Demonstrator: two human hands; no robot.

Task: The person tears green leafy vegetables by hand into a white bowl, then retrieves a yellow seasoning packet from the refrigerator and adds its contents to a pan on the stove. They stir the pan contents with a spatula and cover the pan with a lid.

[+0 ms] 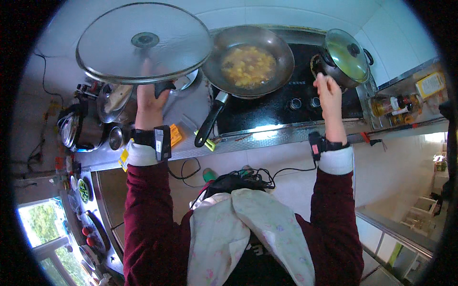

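My left hand (153,95) grips a large round glass lid (183,40) with a metal rim, raised to the left of the wok. Part of that hand shows blurred through the glass, so its exact grip is hidden. The dark wok (284,59) sits on the hob, with yellowish chunks of food (249,66) in liquid inside and its black handle (210,123) pointing toward me. My right hand (328,94) is raised over the hob's right side, fingers curled together, with nothing visible in them. Just beyond it stands a dark pot (336,72) under a glass lid (344,55).
Bottles (398,105) stand right of the hob (272,112). On the left counter are a steel pot (88,131), a small metal bowl (116,138) and an orange packet (175,135). A green-handled utensil (210,145) lies by the wok handle. Black cables (291,170) hang before me.
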